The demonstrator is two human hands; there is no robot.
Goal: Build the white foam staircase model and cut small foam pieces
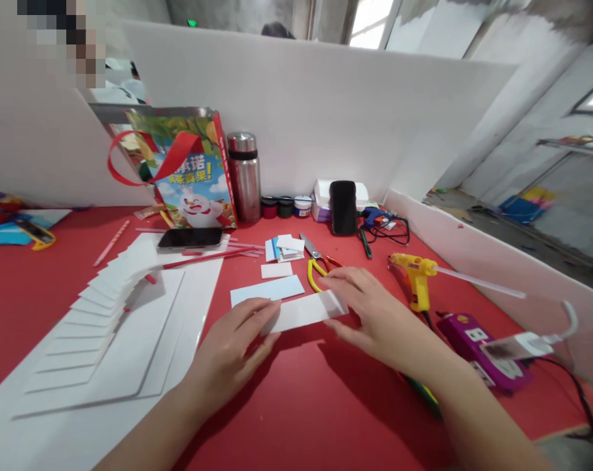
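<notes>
Lying between both hands' fingers [264, 314]: white strip [304, 313].

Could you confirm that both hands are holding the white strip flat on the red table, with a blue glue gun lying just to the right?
Not quite: the head view shows the glue gun is yellow, not blue. The rest stands: the left hand and right hand hold the white strip on the red table.
</notes>
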